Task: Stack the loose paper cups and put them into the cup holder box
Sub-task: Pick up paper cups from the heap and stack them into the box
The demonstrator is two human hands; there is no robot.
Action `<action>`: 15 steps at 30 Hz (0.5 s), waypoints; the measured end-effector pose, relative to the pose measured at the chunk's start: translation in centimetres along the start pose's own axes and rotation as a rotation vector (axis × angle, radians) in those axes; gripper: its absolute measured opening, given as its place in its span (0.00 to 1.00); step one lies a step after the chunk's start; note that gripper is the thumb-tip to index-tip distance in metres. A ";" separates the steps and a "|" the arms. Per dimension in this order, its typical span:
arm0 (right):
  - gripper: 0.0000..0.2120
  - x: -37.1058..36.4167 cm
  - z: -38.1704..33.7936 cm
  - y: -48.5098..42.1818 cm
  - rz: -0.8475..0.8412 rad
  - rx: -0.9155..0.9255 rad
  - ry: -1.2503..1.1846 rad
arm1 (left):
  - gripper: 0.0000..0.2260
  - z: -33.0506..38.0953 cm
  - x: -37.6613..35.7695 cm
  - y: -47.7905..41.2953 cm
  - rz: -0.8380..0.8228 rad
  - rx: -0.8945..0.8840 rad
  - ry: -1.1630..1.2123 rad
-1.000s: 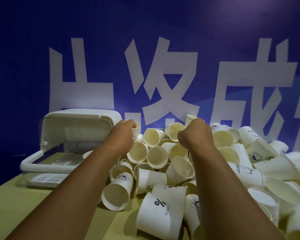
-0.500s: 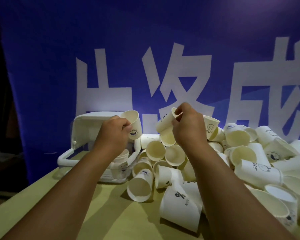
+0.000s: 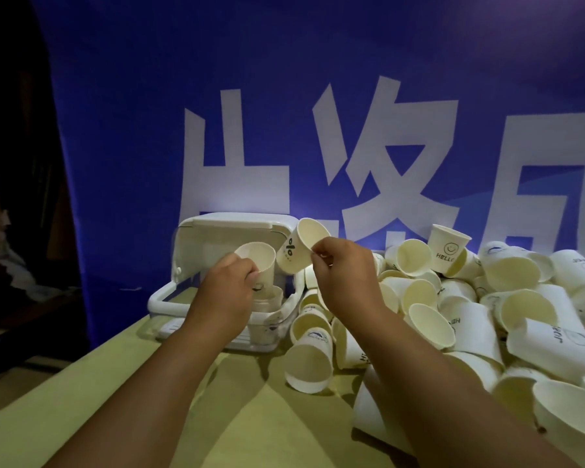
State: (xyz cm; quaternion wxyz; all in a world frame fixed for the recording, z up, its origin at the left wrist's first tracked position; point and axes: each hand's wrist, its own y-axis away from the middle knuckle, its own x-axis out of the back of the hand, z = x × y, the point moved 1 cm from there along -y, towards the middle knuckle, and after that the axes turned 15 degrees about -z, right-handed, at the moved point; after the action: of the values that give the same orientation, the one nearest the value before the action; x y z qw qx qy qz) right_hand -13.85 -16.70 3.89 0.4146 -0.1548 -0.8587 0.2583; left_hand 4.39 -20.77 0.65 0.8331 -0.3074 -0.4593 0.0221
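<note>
"Paper cups in both hands, so which step is this?"

"I judge it is the stacking step. The left hand (image 3: 227,295) grips a plain paper cup (image 3: 259,261) by its side, mouth up, above the cup holder box (image 3: 169,300). The right hand (image 3: 347,282) pinches the rim of a printed paper cup (image 3: 296,248) between thumb and fingers. This cup is tilted and sits just to the right of the plain one. The two cups are very near; I cannot tell if they touch."

"What does the next move need?"

"Probably the printed cup must turn bottom-down and slide straight into the plain one, gently, because thin paper walls bend easily. Then the pair goes down into the box, where a few stacked cups (image 3: 275,298) seem to stand already."

"Where is the box?"

"On the far left part of the table (image 3: 132,417), with its white lid (image 3: 223,228) up. The loose paper cups (image 3: 487,298) lie in a big heap on the right, just beside it."

"And the surface, the room?"

"The table has a yellow-green cover. Behind it hangs a blue banner (image 3: 132,130) with large white characters. At the far left the room is dark, and I cannot tell what is there."
</note>
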 end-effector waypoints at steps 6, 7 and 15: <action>0.07 -1.0 -0.7 -0.1 0.010 0.050 -0.037 | 0.05 -0.8 -1.5 0.0 -0.177 0.033 -0.033; 0.07 -1.3 -0.8 -0.1 -0.013 0.064 -0.034 | 0.05 -0.9 -1.7 0.1 -0.223 0.053 -0.002; 0.10 -2.8 -1.1 0.4 -0.282 0.084 0.203 | 0.30 -1.5 -1.7 0.3 -0.230 0.101 0.190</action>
State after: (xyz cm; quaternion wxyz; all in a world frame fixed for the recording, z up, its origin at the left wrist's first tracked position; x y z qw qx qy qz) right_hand -11.24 -17.34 2.50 0.5375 -0.0407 -0.8141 0.2161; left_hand 4.67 -21.84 -1.40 0.8842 -0.2113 -0.4088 -0.0798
